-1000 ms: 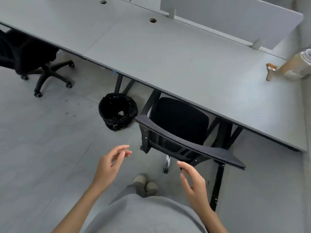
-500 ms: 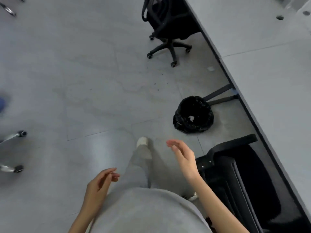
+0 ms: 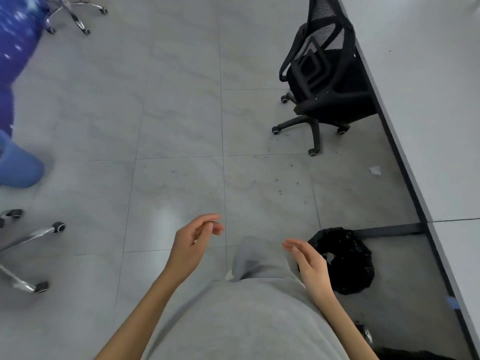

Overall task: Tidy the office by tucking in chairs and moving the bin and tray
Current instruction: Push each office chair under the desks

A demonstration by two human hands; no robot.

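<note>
Both hands are being held empty over the grey tiled floor (image 3: 181,126), the left hand (image 3: 191,245) with fingers loosely curled, the right hand (image 3: 310,266) with fingers spread apart. The round bin lined with a black plastic bag (image 3: 345,263) is being left standing on the floor just beside the right hand, near the long edge of the grey table (image 3: 428,113). A black mesh-backed swivel chair (image 3: 324,76) is being kept partly tucked under that edge, farther along.

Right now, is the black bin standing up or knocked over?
Standing up. The bin sits on the floor beside the desk with its bag-lined opening facing up, a white scrap inside. Neither hand touches it.
</note>
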